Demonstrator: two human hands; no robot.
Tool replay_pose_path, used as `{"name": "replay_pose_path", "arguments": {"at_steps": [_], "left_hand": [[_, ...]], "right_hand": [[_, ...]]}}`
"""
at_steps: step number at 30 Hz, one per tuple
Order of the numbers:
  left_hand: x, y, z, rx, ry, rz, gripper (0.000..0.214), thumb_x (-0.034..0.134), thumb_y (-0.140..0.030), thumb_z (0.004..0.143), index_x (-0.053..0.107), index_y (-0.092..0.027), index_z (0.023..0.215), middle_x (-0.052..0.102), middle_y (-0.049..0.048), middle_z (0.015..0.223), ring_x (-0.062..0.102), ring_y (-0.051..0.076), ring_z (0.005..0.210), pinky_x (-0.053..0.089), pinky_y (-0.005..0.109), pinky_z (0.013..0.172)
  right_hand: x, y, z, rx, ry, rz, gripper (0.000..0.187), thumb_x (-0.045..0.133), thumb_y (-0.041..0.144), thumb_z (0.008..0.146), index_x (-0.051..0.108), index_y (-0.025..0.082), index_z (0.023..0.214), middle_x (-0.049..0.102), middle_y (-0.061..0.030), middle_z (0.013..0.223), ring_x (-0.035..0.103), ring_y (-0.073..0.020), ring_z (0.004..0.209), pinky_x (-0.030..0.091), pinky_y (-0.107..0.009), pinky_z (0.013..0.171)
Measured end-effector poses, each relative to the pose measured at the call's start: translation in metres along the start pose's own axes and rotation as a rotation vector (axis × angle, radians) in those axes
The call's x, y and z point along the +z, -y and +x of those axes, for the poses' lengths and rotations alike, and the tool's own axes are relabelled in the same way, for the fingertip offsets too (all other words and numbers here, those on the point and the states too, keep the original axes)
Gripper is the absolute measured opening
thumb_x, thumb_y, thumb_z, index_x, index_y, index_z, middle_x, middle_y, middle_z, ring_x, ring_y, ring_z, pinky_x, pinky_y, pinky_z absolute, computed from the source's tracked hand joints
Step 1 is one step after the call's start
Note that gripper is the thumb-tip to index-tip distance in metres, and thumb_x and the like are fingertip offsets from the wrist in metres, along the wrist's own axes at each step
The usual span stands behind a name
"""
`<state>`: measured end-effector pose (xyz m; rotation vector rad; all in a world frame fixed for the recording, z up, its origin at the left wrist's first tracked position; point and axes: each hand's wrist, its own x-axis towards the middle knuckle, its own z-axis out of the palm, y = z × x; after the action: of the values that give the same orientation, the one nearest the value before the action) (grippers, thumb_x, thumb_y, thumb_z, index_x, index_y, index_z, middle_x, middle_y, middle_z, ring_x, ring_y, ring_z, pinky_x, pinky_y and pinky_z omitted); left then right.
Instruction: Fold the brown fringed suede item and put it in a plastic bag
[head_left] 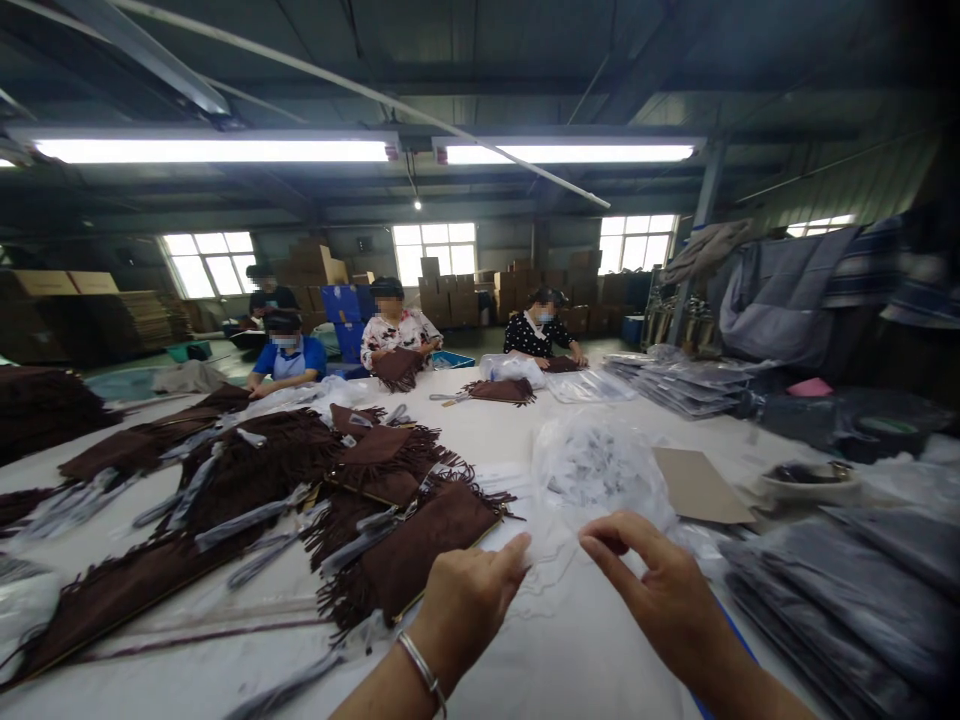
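My left hand (471,588), a silver bangle on its wrist, is closed with thumb and forefinger pressed together. It is beside a dark brown fringed pouch (420,545) that has a zip along its edge. My right hand (664,580) makes a pinch, thumb tip against forefinger. What either pinch holds is too small to make out. Thin pale threads (551,570) show between my two hands, over the white table. Just beyond my hands stands a clear plastic bag (596,465) full of small white-and-grey pieces.
Brown fringed pouches (255,465) with plastic-wrapped straps are heaped at left. Grey items in plastic (832,600) are stacked at right, near a cardboard sheet (697,485) and a bowl (810,485). Several co-workers (397,335) are across the white table (495,410); some handle brown pouches.
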<state>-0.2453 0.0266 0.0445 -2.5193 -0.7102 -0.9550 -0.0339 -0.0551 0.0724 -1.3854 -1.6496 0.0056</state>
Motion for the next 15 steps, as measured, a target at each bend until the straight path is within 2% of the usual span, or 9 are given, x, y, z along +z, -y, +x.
{"name": "replay_pose_path", "arguments": {"at_steps": [3,5,6,9,12,15], "left_hand": [[-0.001,0.001,0.0,0.019,0.063,-0.028,0.026,0.051,-0.022,0.087,0.056,-0.022,0.113,0.065,-0.0017,0.06,0.061,0.014,0.05,0.038,0.023,0.046],[-0.004,0.001,0.001,0.029,0.075,-0.018,0.027,0.051,-0.021,0.086,0.056,-0.021,0.112,0.065,-0.0012,0.06,0.061,0.014,0.05,0.039,0.023,0.045],[-0.006,0.001,0.002,0.036,0.074,-0.011,0.027,0.051,-0.02,0.086,0.056,-0.021,0.112,0.065,-0.0012,0.061,0.061,0.014,0.05,0.039,0.023,0.045],[-0.009,0.001,0.004,0.057,0.06,0.014,0.028,0.051,-0.02,0.086,0.056,-0.019,0.113,0.065,-0.0014,0.06,0.06,0.014,0.049,0.038,0.023,0.044],[-0.01,0.001,0.006,0.063,0.037,0.039,0.027,0.05,-0.019,0.086,0.055,-0.018,0.113,0.063,-0.0018,0.058,0.059,0.014,0.047,0.037,0.023,0.043],[-0.011,0.0,0.007,0.078,0.021,0.063,0.027,0.049,-0.018,0.086,0.054,-0.017,0.113,0.061,-0.002,0.056,0.057,0.014,0.046,0.036,0.024,0.041]], "right_hand": [[0.003,-0.005,-0.004,-0.107,0.009,-0.044,0.014,0.056,0.032,0.087,0.061,0.026,0.1,0.062,-0.0001,0.081,0.057,-0.0149,0.076,0.046,-0.027,0.071],[0.003,-0.004,-0.006,-0.159,0.013,-0.059,0.013,0.056,0.03,0.088,0.062,0.026,0.099,0.063,-0.0003,0.082,0.058,-0.0154,0.077,0.045,-0.028,0.073],[0.003,-0.003,-0.006,-0.14,0.015,-0.044,0.012,0.055,0.03,0.088,0.062,0.026,0.096,0.064,-0.0006,0.082,0.058,-0.0156,0.078,0.044,-0.028,0.073],[0.002,0.004,-0.004,0.078,0.037,0.076,0.016,0.054,0.038,0.088,0.064,0.025,0.088,0.064,0.0,0.082,0.057,-0.015,0.075,0.044,-0.026,0.07],[0.001,0.007,-0.002,0.326,0.117,0.238,0.026,0.053,0.048,0.085,0.064,0.024,0.082,0.062,0.0017,0.075,0.056,-0.0146,0.073,0.043,-0.024,0.068],[0.002,0.001,-0.001,0.446,0.179,0.364,0.034,0.054,0.054,0.082,0.066,0.022,0.079,0.062,0.0011,0.071,0.055,-0.0151,0.07,0.043,-0.024,0.066]]}}
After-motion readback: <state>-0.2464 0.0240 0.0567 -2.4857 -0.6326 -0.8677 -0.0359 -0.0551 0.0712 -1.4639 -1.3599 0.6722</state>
